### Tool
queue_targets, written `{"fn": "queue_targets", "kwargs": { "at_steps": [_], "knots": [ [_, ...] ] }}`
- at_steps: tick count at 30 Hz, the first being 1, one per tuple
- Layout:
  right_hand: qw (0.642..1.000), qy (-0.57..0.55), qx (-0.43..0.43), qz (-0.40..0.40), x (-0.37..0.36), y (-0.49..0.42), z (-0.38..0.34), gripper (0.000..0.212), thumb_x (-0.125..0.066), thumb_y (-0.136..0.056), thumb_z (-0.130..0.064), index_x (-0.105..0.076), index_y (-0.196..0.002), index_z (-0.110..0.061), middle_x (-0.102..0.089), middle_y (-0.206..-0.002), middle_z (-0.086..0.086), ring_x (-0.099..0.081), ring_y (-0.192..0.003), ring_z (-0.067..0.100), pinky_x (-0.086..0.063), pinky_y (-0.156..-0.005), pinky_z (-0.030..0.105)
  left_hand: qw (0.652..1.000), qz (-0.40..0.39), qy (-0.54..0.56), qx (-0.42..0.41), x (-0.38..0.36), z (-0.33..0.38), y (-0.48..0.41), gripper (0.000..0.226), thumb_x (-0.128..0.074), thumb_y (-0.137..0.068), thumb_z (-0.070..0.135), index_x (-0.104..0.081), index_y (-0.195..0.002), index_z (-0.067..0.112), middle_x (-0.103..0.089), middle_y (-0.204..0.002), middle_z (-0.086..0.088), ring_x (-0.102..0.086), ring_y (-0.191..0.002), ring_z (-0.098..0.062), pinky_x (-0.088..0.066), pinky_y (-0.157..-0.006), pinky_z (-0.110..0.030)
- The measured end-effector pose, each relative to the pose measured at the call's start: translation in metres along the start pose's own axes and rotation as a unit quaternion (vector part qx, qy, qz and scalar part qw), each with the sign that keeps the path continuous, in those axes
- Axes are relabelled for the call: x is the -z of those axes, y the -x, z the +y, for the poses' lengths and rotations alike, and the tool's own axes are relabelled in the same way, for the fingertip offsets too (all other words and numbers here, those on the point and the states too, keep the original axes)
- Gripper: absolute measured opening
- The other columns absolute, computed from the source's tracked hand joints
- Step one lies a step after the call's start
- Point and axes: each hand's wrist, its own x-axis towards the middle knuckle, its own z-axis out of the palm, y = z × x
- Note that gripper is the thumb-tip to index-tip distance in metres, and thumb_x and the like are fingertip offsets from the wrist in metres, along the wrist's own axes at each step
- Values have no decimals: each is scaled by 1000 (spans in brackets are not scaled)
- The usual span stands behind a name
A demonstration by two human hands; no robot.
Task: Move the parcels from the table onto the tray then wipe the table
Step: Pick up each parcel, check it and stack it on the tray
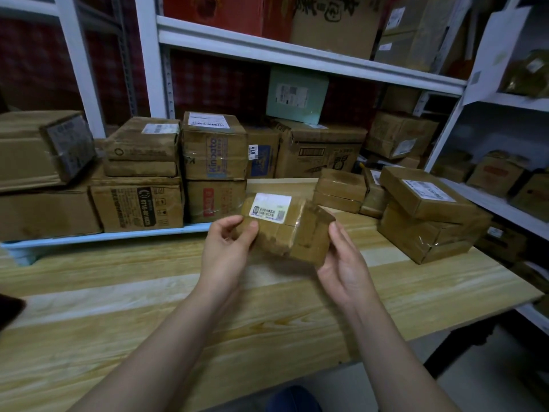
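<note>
Small taped parcel [285,230] (white label on top) held in air above wooden table [148,307], tilted. Left hand [227,248] pinches its left end, thumb on front face. Right hand [344,263] cups its right end, thumb on edge. Two stacked parcels [427,221] on table's right far corner. Shelf boxes [214,147] behind.

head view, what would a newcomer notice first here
A small taped parcel with a white label is held up at centre above the wooden table, the left hand gripping its left end and the right hand its right end. Behind it, a white shelf rack is crammed with brown cartons, and a stack of parcels sits at the table's far right.
</note>
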Motion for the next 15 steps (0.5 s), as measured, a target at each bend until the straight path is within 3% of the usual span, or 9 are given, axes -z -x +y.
{"fn": "queue_targets", "kwargs": {
  "at_steps": [4, 7, 12, 15],
  "knots": [
    [1000, 17, -8, 9, 4, -1, 2, 49, -58, -94, -20, -53, -138, 1, -60, -135, 26, -54, -131, 38, -35, -114, 59, 999, -13, 17, -29, -1, 2, 1, 43, -69, -85, 8, -48, -121, 14, -63, -105, 1, -62, -96, -8, -49, -100, -38],
    [1000, 23, -17, -2, 4, 1, 3, 49, -57, -95, -23, -53, -138, 0, -61, -134, 24, -56, -129, 37, -35, -114, 59, 999, -13, 6, -43, 0, 0, -2, 49, -72, -82, 7, -48, -123, 18, -63, -119, -5, -62, -106, -11, -50, -96, -30],
    [999, 38, -11, 18, 0, 1, 4, 54, -56, -94, -39, -55, -138, -7, -64, -133, 18, -55, -131, 35, -38, -113, 57, 998, -17, -29, -60, 1, -4, -5, 53, -75, -79, 5, -53, -124, 23, -66, -119, -6, -64, -106, -12, -50, -90, -24],
    [998, 54, -17, 19, -2, 0, 4, 54, -53, -90, -45, -60, -132, -13, -66, -130, 16, -57, -129, 34, -41, -110, 56, 995, -13, -55, -78, 2, -3, -5, 56, -76, -77, 0, -54, -127, 17, -65, -116, -3, -65, -91, 4, -51, -78, -13]
  ]
}}
